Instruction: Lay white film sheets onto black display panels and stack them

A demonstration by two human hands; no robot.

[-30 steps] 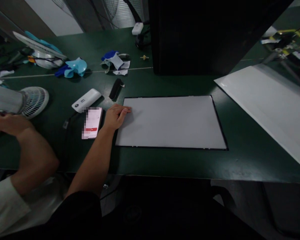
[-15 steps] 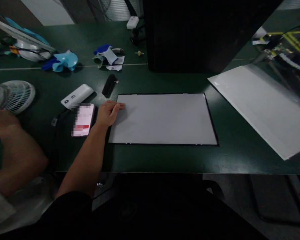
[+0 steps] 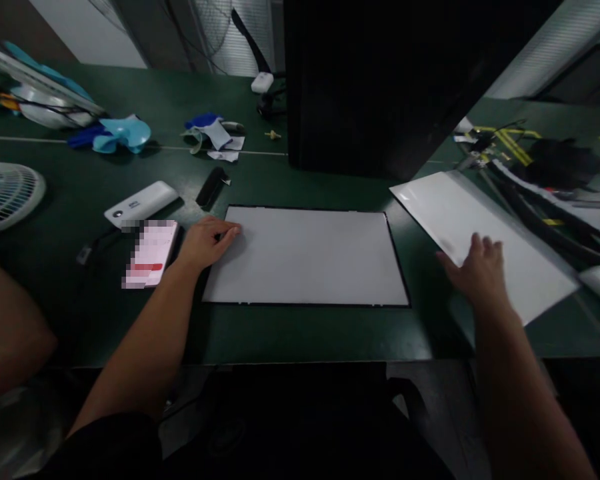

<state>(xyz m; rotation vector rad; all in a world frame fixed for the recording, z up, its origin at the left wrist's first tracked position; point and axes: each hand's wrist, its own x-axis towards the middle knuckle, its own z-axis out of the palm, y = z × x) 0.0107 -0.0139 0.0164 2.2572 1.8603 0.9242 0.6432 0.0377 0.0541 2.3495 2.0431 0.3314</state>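
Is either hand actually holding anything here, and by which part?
Nothing is gripped. The left hand lies flat on the left edge of the panel; the right hand, open, is over the near edge of the white sheet, contact unclear.

Your left hand point(image 3: 207, 241) lies palm down, left of the centre of the bench point(image 3: 305, 333) and a little back from its near edge. The fingers are extended, held together and pointing right, with the thumb alongside; nothing is gripped. Your left forearm point(image 3: 140, 340) is bare and crosses the near edge diagonally from the lower left. Your right hand point(image 3: 475, 270) is palm down toward the right end of the bench, with the fingers loosely spread, pointing away from you and clasping nothing. Your right forearm point(image 3: 520, 380) is bare and rises from the lower right, wrist straight.
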